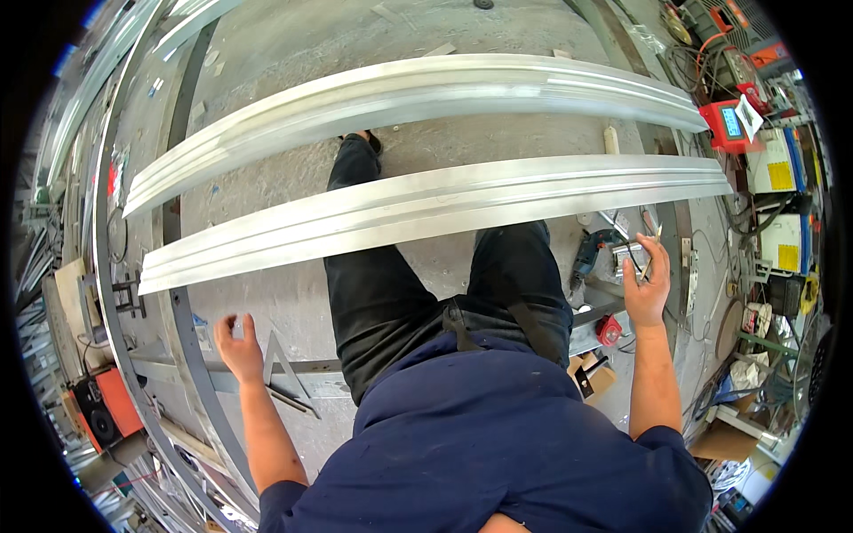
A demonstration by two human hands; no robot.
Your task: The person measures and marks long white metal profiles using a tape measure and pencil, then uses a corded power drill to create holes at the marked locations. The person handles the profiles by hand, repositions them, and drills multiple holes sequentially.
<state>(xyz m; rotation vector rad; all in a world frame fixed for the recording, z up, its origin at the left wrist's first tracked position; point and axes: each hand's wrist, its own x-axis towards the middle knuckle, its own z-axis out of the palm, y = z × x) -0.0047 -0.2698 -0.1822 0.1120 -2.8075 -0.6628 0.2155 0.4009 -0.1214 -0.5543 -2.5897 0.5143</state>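
Head view: I log two aluminium profiles, long axis left-right, ahead of both hands.
Right hand: nearer; grips thin rod.
Left hand: fingers curled, pinching small pale piece.

Brushed, seemingly aluminium profiles

I'm standing in a metal fabrication workshop: long aluminium profiles span the frame's middle over a bare concrete floor, with welding machines and tangled cables at upper right.
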